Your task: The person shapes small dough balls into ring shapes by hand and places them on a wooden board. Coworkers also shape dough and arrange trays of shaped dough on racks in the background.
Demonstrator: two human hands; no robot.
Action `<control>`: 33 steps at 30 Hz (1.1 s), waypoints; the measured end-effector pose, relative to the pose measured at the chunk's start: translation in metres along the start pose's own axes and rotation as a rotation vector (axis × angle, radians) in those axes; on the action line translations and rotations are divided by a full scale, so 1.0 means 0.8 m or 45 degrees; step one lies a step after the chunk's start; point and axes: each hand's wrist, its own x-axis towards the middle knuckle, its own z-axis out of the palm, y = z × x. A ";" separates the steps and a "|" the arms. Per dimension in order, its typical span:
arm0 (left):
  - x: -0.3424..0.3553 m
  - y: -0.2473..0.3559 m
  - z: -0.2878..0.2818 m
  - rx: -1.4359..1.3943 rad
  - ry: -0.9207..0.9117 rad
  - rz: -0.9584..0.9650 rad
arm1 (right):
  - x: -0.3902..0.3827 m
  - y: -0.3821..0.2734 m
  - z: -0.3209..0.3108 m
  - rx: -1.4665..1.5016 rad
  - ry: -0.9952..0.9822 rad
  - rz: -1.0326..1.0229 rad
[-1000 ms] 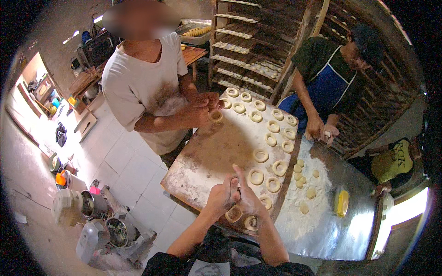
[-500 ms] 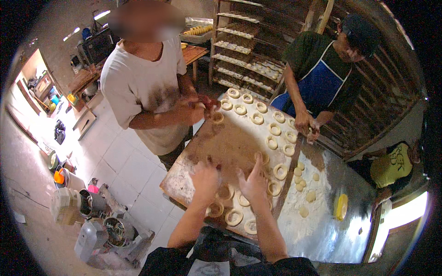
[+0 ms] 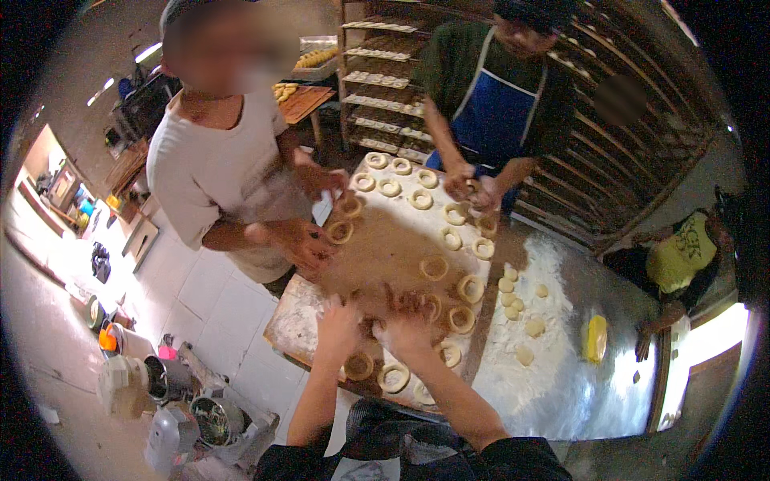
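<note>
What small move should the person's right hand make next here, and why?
Probably ease the bare right hand forward and slightly left, clear of the pale round dough ring beside it: it crowds that ring, while the flat brown flour-dusted board shows a ring-free stretch ahead. Blur hides whether the hand holds anything.

Wide fisheye view from the wearer's head, facing down, dough rings (image 3: 393, 390) close below

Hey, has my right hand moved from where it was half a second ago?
Yes. Judged against the floured board, your right hand has shifted left, closer to your left hand.
</note>
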 end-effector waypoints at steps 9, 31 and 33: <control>-0.020 0.056 -0.021 -0.047 0.237 0.052 | -0.098 0.139 -0.023 0.201 0.222 0.262; -0.090 0.398 0.277 -0.597 -0.228 0.536 | -0.275 0.451 -0.032 0.699 0.174 0.371; -0.089 0.399 0.289 -0.586 -0.282 0.541 | -0.276 0.455 -0.016 0.504 0.099 0.260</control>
